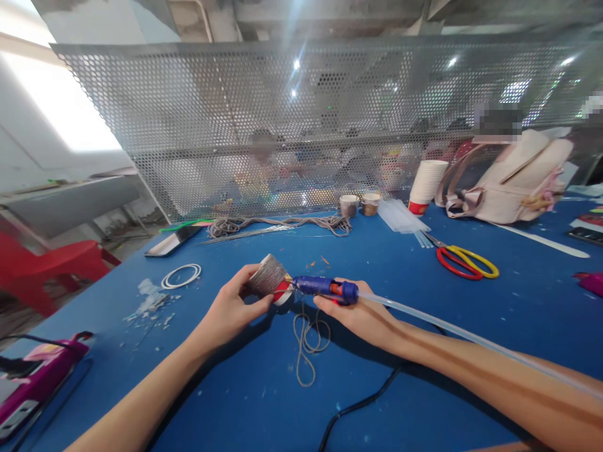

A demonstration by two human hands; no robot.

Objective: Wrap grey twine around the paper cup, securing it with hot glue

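Observation:
My left hand [233,307] grips a paper cup [272,279] lying sideways, most of it wrapped in grey cord, with a red-and-white band bare at its rim. My right hand [358,314] holds a blue glue gun [325,287] whose nozzle touches the cup's bare band. A long clear glue stick [424,320] trails back from the gun over my right forearm. A loose end of grey cord [308,342] hangs from the cup and loops on the blue table [235,389] below. The gun's black cable [362,402] runs toward me.
Red and yellow scissors [464,262] lie at right, near a stack of paper cups [426,185], clear glue sticks [402,216] and a pink bag [513,182]. Two wrapped cups [360,204] and a cord bundle [277,224] sit before the perforated metal screen [282,125]. A white ring [181,275], a phone [172,242].

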